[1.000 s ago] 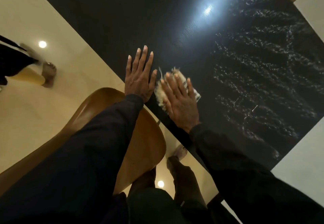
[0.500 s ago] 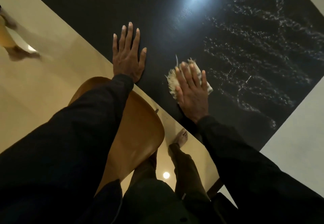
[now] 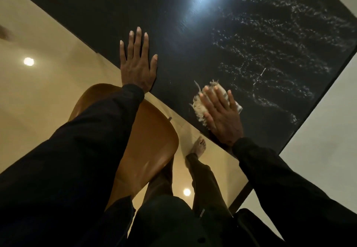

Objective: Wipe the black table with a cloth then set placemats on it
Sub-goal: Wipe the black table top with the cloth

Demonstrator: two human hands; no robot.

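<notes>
The cloth (image 3: 207, 101) is pressed flat on the black bench (image 3: 193, 39) near its front edge by the right hand (image 3: 222, 115), fingers straight; the left hand (image 3: 137, 65) is laid flat, released, beside a chair (image 3: 146, 146).

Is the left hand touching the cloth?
No, the left hand lies flat on the bare table, apart from the cloth under the right hand.

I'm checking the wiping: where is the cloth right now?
In the head view the cloth lies on the black table near its front edge, right of centre, under the flat right hand; the left hand rests flat further left.
</notes>
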